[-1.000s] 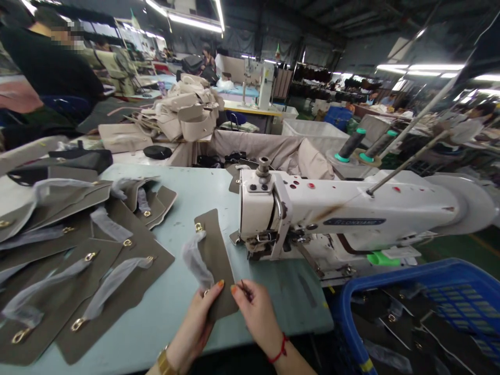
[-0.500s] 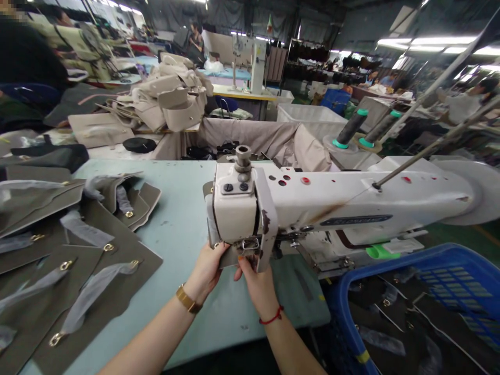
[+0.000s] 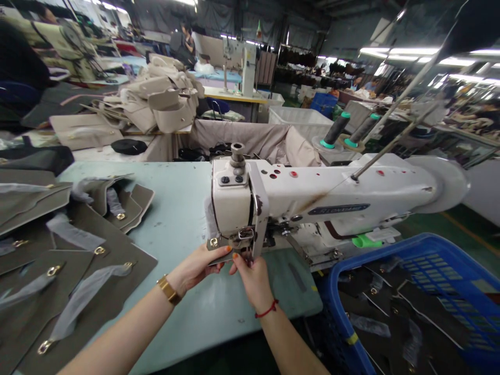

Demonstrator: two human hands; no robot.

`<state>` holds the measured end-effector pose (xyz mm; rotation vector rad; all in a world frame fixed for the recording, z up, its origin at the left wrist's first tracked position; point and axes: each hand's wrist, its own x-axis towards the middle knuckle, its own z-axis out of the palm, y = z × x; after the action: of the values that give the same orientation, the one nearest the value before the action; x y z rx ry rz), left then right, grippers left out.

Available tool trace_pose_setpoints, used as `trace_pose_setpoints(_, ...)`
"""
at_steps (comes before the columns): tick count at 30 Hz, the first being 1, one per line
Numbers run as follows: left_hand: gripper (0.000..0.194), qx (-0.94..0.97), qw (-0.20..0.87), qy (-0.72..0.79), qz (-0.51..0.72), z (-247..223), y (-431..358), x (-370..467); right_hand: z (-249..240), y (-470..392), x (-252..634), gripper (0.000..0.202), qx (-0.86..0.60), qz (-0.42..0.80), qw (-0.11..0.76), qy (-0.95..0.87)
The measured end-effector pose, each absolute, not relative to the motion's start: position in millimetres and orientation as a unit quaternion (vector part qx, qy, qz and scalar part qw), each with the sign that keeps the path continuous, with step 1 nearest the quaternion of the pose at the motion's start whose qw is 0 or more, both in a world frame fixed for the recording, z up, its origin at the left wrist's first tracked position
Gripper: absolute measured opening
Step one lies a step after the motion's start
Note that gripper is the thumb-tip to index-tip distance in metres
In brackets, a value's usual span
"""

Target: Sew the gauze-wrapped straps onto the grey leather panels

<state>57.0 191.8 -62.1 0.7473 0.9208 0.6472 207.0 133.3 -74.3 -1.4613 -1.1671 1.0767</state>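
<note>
My left hand grips the edge of a grey-brown leather panel, thumb on top, just left of the needle area. A gold clasp and a plastic-wrapped strap on the panel show beside the head of the white sewing machine. Close under the presser area, my right hand has thumb and fingers pinched together; what is between them is hidden. Much of the panel lies out of sight behind the machine head.
Similar panels with wrapped straps overlap on the left of the pale green table. A blue basket holding more panels stands at the right. Behind are thread cones, a cloth-lined bin and a pile of beige pieces.
My left hand has shifted left and outward with the panel, and its gold clasp now shows beside the machine head. The right hand stays near the needle area. The view has turned slightly right.
</note>
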Motion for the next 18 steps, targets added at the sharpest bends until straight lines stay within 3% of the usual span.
trace_pose_setpoints(18, 0.015, 0.382, 0.762, 0.409, 0.325, -53.7, 196.7, 62.3, -67.4, 138.6, 201.6, 0.039, -0.596, 0.448, 0.507, -0.433)
